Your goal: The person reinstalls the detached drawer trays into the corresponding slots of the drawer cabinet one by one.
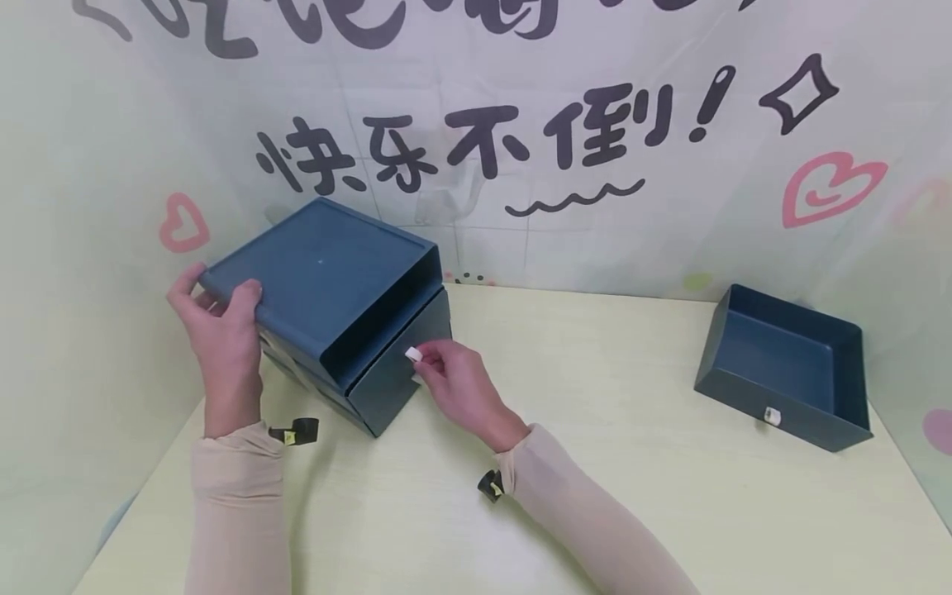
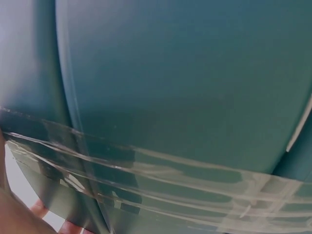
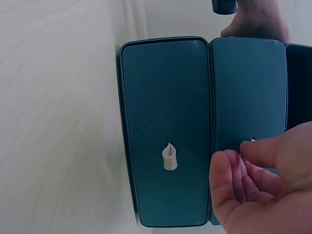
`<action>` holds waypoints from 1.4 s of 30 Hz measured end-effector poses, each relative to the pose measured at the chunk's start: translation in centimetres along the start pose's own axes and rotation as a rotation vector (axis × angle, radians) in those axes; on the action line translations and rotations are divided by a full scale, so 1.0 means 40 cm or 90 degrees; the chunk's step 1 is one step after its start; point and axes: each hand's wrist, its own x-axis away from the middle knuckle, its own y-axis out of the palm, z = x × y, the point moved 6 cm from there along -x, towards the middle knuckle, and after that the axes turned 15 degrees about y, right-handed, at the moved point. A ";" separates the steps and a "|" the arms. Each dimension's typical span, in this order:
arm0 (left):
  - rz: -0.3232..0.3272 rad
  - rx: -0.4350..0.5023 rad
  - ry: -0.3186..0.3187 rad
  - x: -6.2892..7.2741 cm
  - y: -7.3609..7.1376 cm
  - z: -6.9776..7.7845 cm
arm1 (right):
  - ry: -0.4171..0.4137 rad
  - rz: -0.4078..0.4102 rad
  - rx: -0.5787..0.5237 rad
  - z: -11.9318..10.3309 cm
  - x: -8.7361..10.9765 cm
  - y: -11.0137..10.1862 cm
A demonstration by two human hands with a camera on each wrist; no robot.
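A dark blue drawer cabinet [image 1: 320, 264] stands at an angle on the left of the table. Its top slot [image 1: 383, 318] gapes at the front, with closed drawers beneath. My left hand [image 1: 223, 322] grips the cabinet's left edge, thumb on top. In the right wrist view, my right hand [image 3: 263, 175] pinches the small white pull on the middle drawer front [image 3: 248, 87], mostly hiding it. The lower drawer front [image 3: 165, 102] carries a similar white pull [image 3: 169, 157]. Clear tape [image 2: 161, 170] runs across the cabinet's side in the left wrist view.
A separate blue drawer [image 1: 781, 351] with a white pull lies on the right of the pale table [image 1: 580, 397]. Behind the table hangs a white cloth backdrop [image 1: 595, 231] with black lettering and pink hearts. Pale sheets border both sides.
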 end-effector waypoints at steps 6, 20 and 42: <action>-0.001 -0.002 0.000 0.000 0.002 -0.003 | 0.002 0.005 0.003 -0.002 -0.006 0.004; -0.005 0.001 -0.004 0.001 0.002 -0.002 | -0.006 0.009 0.015 -0.005 -0.018 0.018; -0.005 0.001 -0.003 0.003 0.000 0.001 | 0.063 -0.037 -0.022 0.003 -0.009 -0.025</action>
